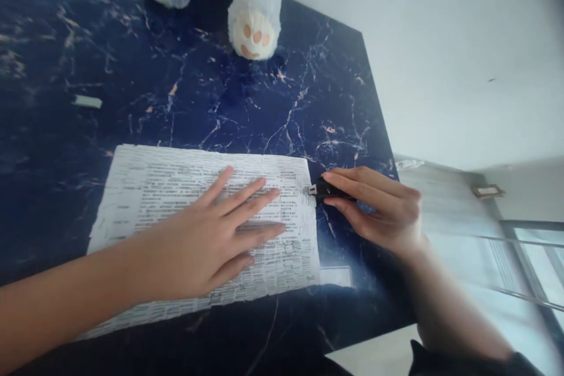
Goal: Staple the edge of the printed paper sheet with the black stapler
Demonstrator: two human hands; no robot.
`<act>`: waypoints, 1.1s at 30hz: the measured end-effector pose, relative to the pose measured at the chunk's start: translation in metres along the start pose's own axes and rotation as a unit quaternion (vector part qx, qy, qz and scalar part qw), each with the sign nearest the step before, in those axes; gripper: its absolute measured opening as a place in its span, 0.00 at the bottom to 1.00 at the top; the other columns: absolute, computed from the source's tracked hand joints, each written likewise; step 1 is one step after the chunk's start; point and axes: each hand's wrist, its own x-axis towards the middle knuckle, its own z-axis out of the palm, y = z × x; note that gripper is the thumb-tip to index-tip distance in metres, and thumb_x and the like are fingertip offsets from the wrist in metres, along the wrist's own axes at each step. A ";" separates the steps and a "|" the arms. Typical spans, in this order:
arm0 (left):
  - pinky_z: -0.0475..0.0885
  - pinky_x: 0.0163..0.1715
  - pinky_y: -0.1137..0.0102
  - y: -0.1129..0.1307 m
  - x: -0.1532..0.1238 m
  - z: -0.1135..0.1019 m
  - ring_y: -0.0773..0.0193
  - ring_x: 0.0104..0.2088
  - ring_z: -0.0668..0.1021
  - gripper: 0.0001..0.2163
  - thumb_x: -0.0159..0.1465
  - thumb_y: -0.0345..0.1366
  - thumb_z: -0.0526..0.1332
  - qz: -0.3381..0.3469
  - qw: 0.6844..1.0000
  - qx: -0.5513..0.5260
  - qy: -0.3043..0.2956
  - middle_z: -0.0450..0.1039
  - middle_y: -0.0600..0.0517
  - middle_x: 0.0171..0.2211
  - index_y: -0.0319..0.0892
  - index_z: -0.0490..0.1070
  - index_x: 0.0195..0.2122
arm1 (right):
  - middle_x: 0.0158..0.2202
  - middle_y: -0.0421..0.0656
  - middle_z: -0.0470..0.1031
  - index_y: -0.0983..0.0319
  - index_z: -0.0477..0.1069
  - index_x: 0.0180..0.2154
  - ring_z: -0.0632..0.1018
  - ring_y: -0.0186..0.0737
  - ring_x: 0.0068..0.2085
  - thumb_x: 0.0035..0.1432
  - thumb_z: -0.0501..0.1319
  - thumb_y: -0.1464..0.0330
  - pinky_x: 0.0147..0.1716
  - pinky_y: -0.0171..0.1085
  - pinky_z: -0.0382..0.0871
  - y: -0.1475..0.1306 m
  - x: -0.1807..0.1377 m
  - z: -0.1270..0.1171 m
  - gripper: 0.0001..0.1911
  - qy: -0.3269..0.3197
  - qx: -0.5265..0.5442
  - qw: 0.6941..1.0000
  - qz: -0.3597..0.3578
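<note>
Rows of dark print fill the sheet of paper (286, 270), too small and blurred to read. It lies on the dark blue marbled table (264, 106), under the left hand (215, 241), whose fingers are spread flat on it, gripping nothing. The right hand (379, 202) pinches a black stapler (328, 189) between thumb and fingers, its silver end at the paper's right edge. Beyond the paper sits a plush toy (255, 6).
</note>
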 end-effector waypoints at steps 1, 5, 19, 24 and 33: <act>0.39 0.76 0.31 0.000 0.000 0.000 0.37 0.76 0.61 0.26 0.70 0.43 0.67 0.002 1.000 0.016 -0.016 0.62 0.56 0.75 0.68 0.69 0.69 | 0.53 0.47 0.85 0.54 0.73 0.67 0.86 0.46 0.50 0.65 0.72 0.71 0.50 0.46 0.84 0.005 0.000 -0.006 0.31 -0.047 0.009 0.999 0.011; 0.35 0.76 0.32 0.002 0.000 -0.001 0.37 0.78 0.56 0.29 0.72 0.45 0.64 0.009 0.997 0.059 -0.048 0.57 0.54 0.77 0.64 0.63 0.74 | 0.53 0.48 0.84 0.57 0.72 0.67 0.85 0.46 0.50 0.67 0.70 0.64 0.49 0.45 0.81 0.024 -0.006 -0.024 0.29 -0.188 -0.016 0.980 0.069; 0.37 0.77 0.37 0.004 -0.003 0.000 0.40 0.78 0.58 0.30 0.73 0.47 0.63 0.041 0.993 0.110 -0.022 0.57 0.49 0.77 0.58 0.61 0.75 | 0.42 0.48 0.86 0.63 0.84 0.50 0.84 0.53 0.43 0.56 0.73 0.57 0.42 0.48 0.78 0.021 0.009 -0.006 0.23 0.111 -0.012 0.929 0.352; 0.70 0.61 0.53 0.012 -0.002 -0.013 0.50 0.58 0.78 0.14 0.77 0.42 0.55 0.024 0.986 -0.002 0.162 0.77 0.44 0.57 0.48 0.73 0.59 | 0.44 0.47 0.86 0.62 0.83 0.49 0.84 0.49 0.43 0.55 0.74 0.61 0.41 0.46 0.78 -0.018 0.046 0.041 0.21 0.090 0.137 0.940 0.299; 0.70 0.60 0.55 -0.019 0.008 -0.025 0.53 0.54 0.78 0.14 0.78 0.47 0.54 -0.203 0.834 -0.212 0.467 0.78 0.48 0.50 0.47 0.76 0.45 | 0.43 0.45 0.86 0.60 0.83 0.48 0.85 0.45 0.41 0.56 0.75 0.66 0.47 0.47 0.80 -0.032 0.074 0.087 0.17 0.011 0.175 0.958 0.229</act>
